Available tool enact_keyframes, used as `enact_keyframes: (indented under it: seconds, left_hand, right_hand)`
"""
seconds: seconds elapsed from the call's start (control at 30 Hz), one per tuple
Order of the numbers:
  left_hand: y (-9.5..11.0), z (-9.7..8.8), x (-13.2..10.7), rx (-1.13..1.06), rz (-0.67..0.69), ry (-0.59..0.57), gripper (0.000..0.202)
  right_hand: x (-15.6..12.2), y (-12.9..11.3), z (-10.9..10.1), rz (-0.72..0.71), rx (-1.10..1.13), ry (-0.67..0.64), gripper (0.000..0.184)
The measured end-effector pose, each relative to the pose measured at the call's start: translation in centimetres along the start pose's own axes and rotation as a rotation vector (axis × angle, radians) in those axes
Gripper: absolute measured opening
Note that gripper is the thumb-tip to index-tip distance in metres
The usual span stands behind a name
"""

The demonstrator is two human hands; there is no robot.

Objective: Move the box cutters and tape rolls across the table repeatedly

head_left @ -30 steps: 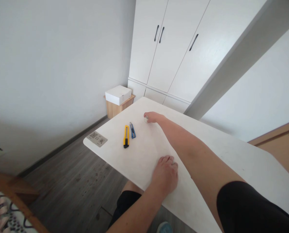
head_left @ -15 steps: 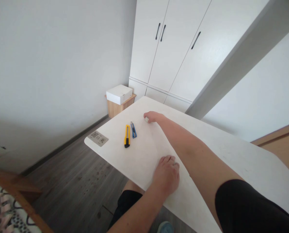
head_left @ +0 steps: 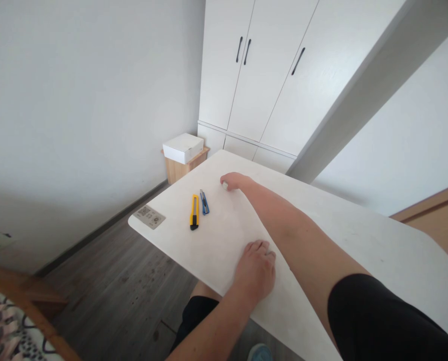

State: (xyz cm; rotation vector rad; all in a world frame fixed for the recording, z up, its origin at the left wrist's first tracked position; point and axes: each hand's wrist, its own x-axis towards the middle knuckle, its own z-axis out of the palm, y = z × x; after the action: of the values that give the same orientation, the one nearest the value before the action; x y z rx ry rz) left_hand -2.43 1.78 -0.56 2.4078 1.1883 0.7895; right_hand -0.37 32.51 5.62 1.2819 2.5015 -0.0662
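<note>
My right hand (head_left: 232, 181) reaches across the white table (head_left: 209, 250) toward its far corner, closed around a small pale object (head_left: 224, 185) that peeks out by the thumb. What kind of thing it is, I cannot make out. Nearer to me, my left hand (head_left: 255, 271) rests on the tabletop, knuckles up and fingers curled; whatever they may hold is mostly hidden. To the left of both hands lie a yellow utility knife (head_left: 194, 212) with a black end and a smaller blue utility knife (head_left: 204, 202), side by side and touched by neither hand.
A grey printed label (head_left: 149, 216) is stuck near the table's left corner. Beyond the table, a white box (head_left: 183, 148) sits on a small wooden cabinet (head_left: 177, 171). A white wardrobe (head_left: 269, 75) stands behind. Patterned fabric (head_left: 9, 326) shows at lower left.
The camera view has shifted slightly. Both hands and the two utility knives keep about the same places on the table.
</note>
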Motion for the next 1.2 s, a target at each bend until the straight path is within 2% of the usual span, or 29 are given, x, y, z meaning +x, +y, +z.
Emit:
enact_keyframes:
  seconds: [0.2, 0.3, 0.4, 0.57, 0.67, 0.77, 0.83, 0.93, 1.2]
  left_hand:
    - [-0.1, 0.2, 0.0, 0.029, -0.002, -0.018, 0.025]
    - [-0.2, 0.2, -0.1, 0.039, 0.005, -0.035, 0.030]
    - [-0.3, 0.3, -0.1, 0.058, 0.002, -0.050, 0.032]
    - [-0.5, 0.5, 0.0, 0.092, 0.003, -0.083, 0.034]
    - [-0.6, 0.6, 0.0, 0.104, 0.008, -0.074, 0.035]
    - [-0.7, 0.8, 0.0, 0.122, 0.028, -0.051, 0.034]
    - [-0.8, 0.9, 0.0, 0.138, 0.040, -0.041, 0.033]
    - [-0.9, 1.0, 0.0, 0.158, 0.055, -0.030, 0.032]
    - [-0.8, 0.7, 0.1, 0.182, 0.095, -0.002, 0.032]
  right_hand:
    - [-0.9, -0.6, -0.7, -0.027, 0.020, 0.014, 0.048]
    - [-3.6, -0.1, -0.9, 0.011, 0.069, 0.011, 0.048]
    - [-9.5, 1.8, -0.2, 0.078, 0.086, -0.004, 0.050]
    - [-24.3, 4.4, 3.8, 0.333, 0.089, -0.070, 0.050]
    - [-31.8, 3.9, 6.9, 0.464, 0.125, -0.148, 0.049]
    - [-36.4, 2.5, 9.3, 0.527, 0.140, -0.189, 0.048]
    - [-38.0, 1.7, 10.2, 0.546, 0.143, -0.192, 0.047]
    - [-38.9, 1.4, 10.9, 0.537, 0.154, -0.163, 0.045]
    - [-37.8, 2.8, 11.1, 0.451, 0.162, -0.212, 0.050]
